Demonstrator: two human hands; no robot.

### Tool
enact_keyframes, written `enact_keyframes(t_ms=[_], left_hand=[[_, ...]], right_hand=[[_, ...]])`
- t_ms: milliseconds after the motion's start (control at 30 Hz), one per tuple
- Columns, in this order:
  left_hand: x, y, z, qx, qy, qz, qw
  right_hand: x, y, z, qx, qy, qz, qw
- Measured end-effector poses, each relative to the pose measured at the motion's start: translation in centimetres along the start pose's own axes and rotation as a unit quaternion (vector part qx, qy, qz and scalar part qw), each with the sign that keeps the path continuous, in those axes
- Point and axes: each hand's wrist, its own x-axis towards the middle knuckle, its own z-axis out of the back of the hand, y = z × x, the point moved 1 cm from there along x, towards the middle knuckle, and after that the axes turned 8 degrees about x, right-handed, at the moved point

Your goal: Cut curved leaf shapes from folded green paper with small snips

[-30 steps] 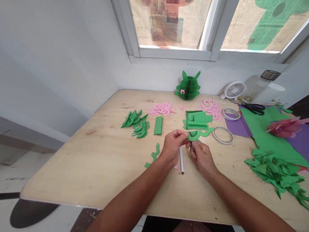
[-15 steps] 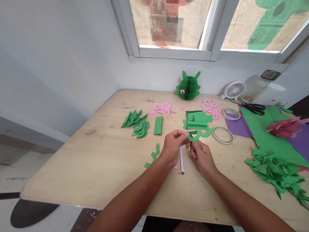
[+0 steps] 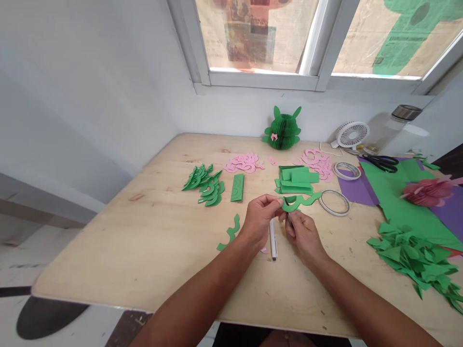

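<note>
My left hand point(image 3: 261, 217) is closed on the left end of a wavy green paper piece point(image 3: 291, 204), over the middle of the table. Just right of it, my right hand point(image 3: 302, 232) is closed around a small dark tool, mostly hidden by the fingers, whose dark tip shows against the green paper. A white pen point(image 3: 273, 243) lies on the table between my forearms. Another wavy green strip point(image 3: 232, 232) lies left of my left hand. Beyond the hands are a marked green rectangle point(image 3: 237, 188) and a stack of folded green paper point(image 3: 297, 180).
Green cut pieces point(image 3: 206, 185) and pink cutouts point(image 3: 243, 163) lie farther back. A green paper figure point(image 3: 283, 131) stands by the wall. At right are tape rolls point(image 3: 334, 213), black scissors point(image 3: 380, 163), a fan point(image 3: 352, 134), a bottle point(image 3: 394, 126) and green scraps point(image 3: 415, 260).
</note>
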Motion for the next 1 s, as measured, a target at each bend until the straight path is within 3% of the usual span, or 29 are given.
enact_keyframes(t_ms=[867,1000], left_hand=[[-0.23,-0.32,-0.13,-0.008,0.003,0.006,1.000],[-0.16,-0.50,0.04,-0.005,-0.016,0.005,1.000]], right_hand=[[-0.10,0.28,-0.08,-0.005,-0.014,0.009,1.000],[-0.07,0.66,-0.08,0.003,-0.015,0.012,1.000]])
